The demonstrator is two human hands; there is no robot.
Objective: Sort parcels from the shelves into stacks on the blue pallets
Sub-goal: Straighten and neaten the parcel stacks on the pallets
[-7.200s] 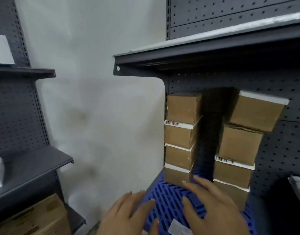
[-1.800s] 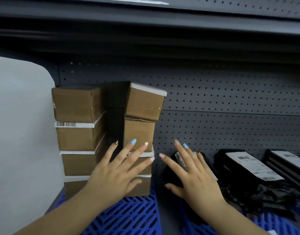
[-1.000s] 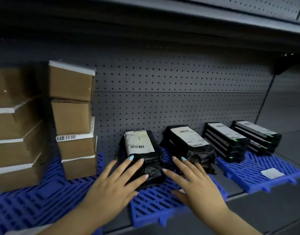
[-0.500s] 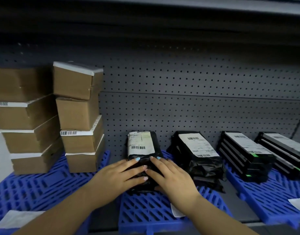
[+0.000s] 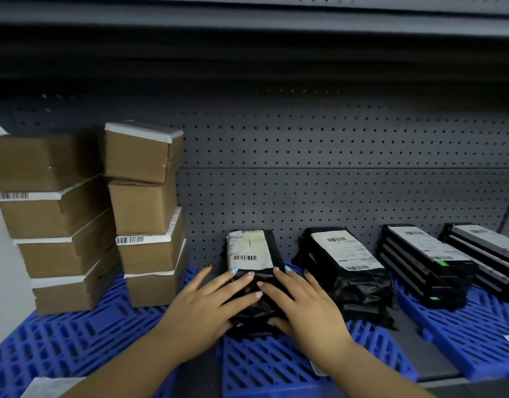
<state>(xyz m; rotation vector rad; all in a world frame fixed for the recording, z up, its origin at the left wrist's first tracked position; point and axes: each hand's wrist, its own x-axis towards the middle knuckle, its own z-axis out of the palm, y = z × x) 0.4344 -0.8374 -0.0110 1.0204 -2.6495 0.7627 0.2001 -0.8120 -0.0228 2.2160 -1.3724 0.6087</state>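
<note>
Labelled black parcels (image 5: 254,271) on blue pallet (image 5: 264,366)

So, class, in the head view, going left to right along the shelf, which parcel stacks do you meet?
left cardboard box stack, right cardboard box stack, left black bag stack, right black bag stack, left flat black box stack, right flat black box stack

The far-right black parcel stack (image 5: 488,251) runs off the edge.

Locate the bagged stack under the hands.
Head view, centre: black bagged stack on the middle blue pallet, cardboard boxes to its left, another bagged stack to its right, left hand and right hand resting on it.
</note>
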